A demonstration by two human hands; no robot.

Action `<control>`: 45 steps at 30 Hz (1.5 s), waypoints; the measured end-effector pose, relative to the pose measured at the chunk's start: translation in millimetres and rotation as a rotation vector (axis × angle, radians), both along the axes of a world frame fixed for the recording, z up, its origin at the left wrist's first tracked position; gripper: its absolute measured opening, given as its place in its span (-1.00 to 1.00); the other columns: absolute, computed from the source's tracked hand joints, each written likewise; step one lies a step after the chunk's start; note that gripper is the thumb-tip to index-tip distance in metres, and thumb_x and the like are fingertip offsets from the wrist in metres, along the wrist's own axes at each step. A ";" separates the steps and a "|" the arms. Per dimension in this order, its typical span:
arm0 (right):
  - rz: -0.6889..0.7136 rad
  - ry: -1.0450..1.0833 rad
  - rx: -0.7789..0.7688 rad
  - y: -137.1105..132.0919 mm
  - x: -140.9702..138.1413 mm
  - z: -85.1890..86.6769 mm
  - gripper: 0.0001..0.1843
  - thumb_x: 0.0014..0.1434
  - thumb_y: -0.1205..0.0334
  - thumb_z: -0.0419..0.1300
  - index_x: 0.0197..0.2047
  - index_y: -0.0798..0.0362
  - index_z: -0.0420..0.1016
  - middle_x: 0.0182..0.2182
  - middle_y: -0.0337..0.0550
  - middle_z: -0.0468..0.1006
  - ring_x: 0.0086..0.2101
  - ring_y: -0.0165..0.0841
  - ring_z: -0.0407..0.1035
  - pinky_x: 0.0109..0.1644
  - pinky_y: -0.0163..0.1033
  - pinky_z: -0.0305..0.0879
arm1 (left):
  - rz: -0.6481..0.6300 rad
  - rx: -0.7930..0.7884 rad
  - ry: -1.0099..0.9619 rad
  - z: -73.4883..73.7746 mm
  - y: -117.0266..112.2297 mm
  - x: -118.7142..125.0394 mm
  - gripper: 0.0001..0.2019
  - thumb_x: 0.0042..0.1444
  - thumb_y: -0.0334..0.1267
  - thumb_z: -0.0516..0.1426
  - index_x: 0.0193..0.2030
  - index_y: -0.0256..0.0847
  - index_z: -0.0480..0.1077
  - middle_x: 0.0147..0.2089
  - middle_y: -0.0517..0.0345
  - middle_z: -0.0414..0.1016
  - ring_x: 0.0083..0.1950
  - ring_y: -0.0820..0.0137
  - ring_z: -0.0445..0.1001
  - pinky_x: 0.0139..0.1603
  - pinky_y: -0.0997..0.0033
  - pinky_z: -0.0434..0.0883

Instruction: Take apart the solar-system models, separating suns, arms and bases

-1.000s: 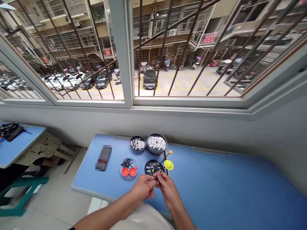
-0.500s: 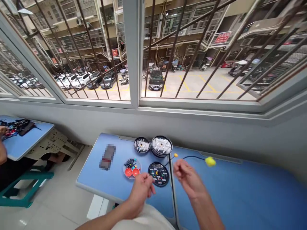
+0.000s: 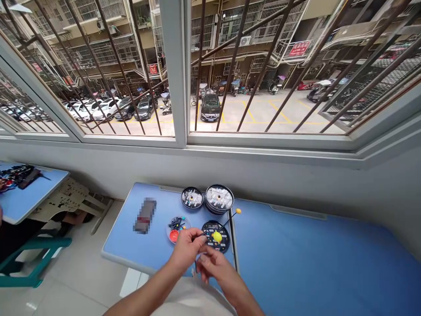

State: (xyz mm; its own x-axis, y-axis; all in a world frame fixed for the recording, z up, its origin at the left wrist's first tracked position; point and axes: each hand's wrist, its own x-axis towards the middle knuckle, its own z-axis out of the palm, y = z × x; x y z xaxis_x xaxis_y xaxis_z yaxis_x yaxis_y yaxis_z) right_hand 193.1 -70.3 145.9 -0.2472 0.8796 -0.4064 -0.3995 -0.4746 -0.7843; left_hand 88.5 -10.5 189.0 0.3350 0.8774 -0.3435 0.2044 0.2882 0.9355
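My left hand (image 3: 187, 248) is closed, its thumb and forefinger pinching a thin black rod (image 3: 204, 233). Close against it, my right hand (image 3: 213, 264) has its fingers curled; a dark end of rod shows below them. A lumpy yellow ball (image 3: 217, 237) appears just beyond the fingertips, in front of a round black base (image 3: 224, 245) with printed labels. Whether the ball is joined to the pinched rod is hard to see. From the base rises another black rod tipped with an orange-yellow bead (image 3: 238, 211).
Left of the base is a clear round dish (image 3: 168, 235) with red cups and small dark parts. Labelled discs (image 3: 192, 198) and a taller stack (image 3: 219, 198) stand behind. A pixelated dark object (image 3: 145, 216) lies on the left. Another table (image 3: 19, 210) and a green stool (image 3: 36, 259) are further left.
My right hand has moved left and down to meet my left hand. The yellow ball has gone from far right to over the black base. The view has shifted slightly.
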 end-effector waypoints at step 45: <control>-0.024 -1.215 0.434 47.5 -13.5 -111.3 -0.79 0.04 0.37 0.02 -0.26 0.03 0.41 -0.30 -0.12 0.45 -0.33 -0.29 0.36 -0.21 -0.23 0.29 | -0.416 0.555 0.910 -120.1 74.3 -52.3 -0.68 0.18 -0.40 -0.14 -0.08 -0.22 0.37 -0.14 -0.03 0.43 -0.05 0.24 0.24 -0.03 0.25 0.15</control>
